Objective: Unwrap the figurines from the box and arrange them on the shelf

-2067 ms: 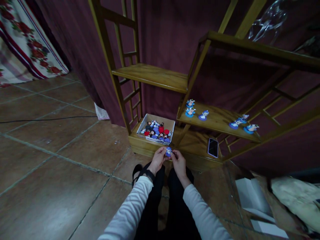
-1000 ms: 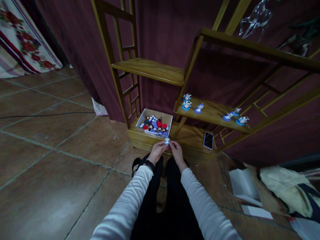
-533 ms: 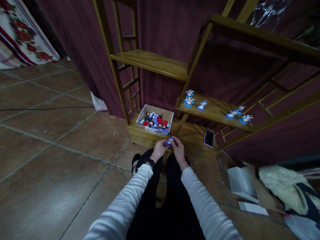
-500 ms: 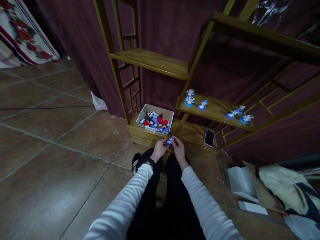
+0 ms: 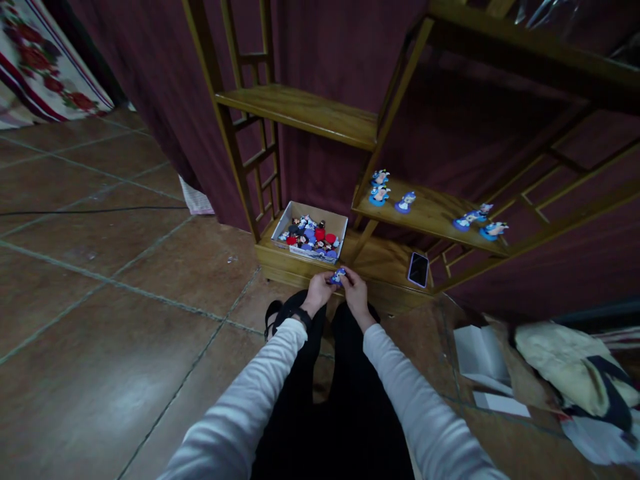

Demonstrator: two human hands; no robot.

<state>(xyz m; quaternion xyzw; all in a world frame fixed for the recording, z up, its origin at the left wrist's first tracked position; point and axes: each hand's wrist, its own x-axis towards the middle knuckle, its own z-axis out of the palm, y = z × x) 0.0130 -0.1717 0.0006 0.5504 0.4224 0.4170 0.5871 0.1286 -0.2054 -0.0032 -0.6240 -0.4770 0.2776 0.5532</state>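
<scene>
A small purple and white figurine (image 5: 339,276) is held between both hands, just in front of the low wooden shelf. My left hand (image 5: 319,291) grips it from the left, fingers closed on its base side. From the right, my right hand (image 5: 354,291) pinches the same figurine with thumb and fingers. Just beyond my hands stands an open cardboard box (image 5: 281,230) holding several figurines with red, purple and dark bases, heaped together. On the raised shelf to the right stand a purple figurine (image 5: 405,202), a blue-based one (image 5: 379,195) and several others.
A phone (image 5: 419,269) lies on the lower board at right. The wooden shelf unit (image 5: 300,113) rises ahead, with a dark red curtain behind. White packaging (image 5: 483,357) and a beige cloth item (image 5: 565,363) lie on the tiled floor at right. A black cable (image 5: 100,211) crosses the floor at left.
The figurine between my hands has turned slightly and looks more upright. Both hands keep their hold. The view has shifted a little; the box and shelf figurines stay in place.
</scene>
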